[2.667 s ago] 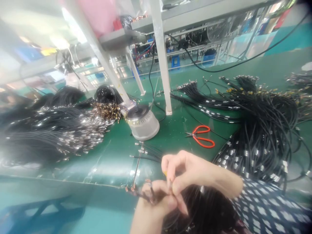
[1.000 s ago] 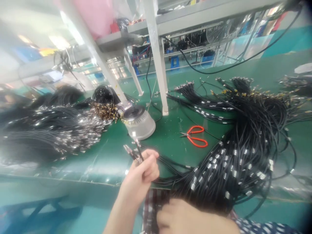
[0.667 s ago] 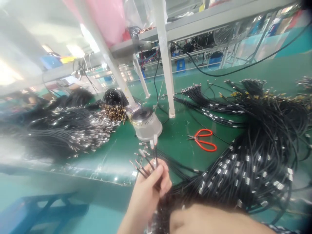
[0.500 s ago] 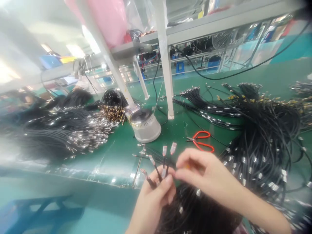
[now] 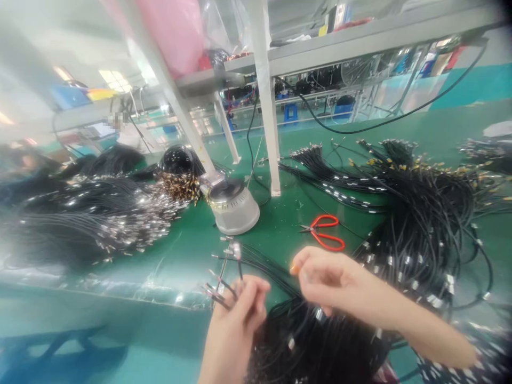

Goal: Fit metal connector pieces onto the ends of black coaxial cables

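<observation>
My left hand (image 5: pixel 236 314) is closed round several thin black cables (image 5: pixel 224 282) whose metal-tipped ends fan out up and left of its fingers. My right hand (image 5: pixel 328 280) hovers just right of it, fingers curled in a pinch; something small and orange shows at the fingertip, too small to name. Both hands are above the near edge of the green bench (image 5: pixel 180 256). A dark mass of black cables (image 5: pixel 320 346) lies under my wrists and runs right into a big bundle (image 5: pixel 420 224) with silver ferrules.
A grey round device (image 5: pixel 234 205) stands just beyond my hands, orange-handled scissors (image 5: pixel 326 232) to its right. A large heap of black cables with silver ends (image 5: pixel 92 218) covers the left. White frame posts (image 5: pixel 266 96) rise from the bench. More cables lie at far right (image 5: pixel 400 154).
My right hand has drawn a little away to the right from the cable ends it was touching. The cable tips in my left hand now fan lower and to the left.
</observation>
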### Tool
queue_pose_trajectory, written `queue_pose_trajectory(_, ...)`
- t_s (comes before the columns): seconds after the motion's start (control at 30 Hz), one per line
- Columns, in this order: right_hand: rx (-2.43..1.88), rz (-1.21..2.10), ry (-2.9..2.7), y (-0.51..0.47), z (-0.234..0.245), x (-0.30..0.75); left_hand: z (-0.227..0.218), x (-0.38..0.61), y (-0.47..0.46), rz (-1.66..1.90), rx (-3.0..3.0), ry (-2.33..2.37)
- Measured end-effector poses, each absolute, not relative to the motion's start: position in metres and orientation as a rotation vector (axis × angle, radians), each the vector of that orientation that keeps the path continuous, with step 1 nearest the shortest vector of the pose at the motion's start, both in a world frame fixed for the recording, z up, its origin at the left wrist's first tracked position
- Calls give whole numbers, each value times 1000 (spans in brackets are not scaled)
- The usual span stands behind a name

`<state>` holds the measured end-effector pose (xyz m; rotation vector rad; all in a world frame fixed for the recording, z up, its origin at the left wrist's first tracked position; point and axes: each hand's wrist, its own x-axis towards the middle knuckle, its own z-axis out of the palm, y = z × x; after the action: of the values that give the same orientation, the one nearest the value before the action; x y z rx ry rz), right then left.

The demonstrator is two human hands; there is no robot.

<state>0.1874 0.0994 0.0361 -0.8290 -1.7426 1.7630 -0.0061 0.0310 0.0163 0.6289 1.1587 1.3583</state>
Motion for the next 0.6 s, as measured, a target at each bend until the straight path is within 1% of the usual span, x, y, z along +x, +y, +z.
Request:
queue_pose_trajectory(0.1, -1023, 1386, -1949, 87, 37, 179, 16, 2, 27, 1192, 843, 1250)
queue_pose_trajectory(0.17, -1048, 1265, -1974, 81, 36, 172, 17, 7, 25, 1145, 891, 1222)
queue_pose_trajectory(0.23, -1038, 1225, -1978, 78, 34, 166, 17, 9, 25, 1153, 824, 1186)
queue_pose_trajectory(0.3, -1011, 1248, -1974, 77, 31, 163, 17, 8, 25, 1158, 755, 1184)
queue_pose_trajectory(0.4, -951, 1372, -1898, 79, 27, 164, 16, 3, 24, 1142, 740, 1209)
queue_pose_trajectory(0.6, -739, 1746, -1462, 92, 23, 176, 16, -1, 20, 1217, 636, 1231)
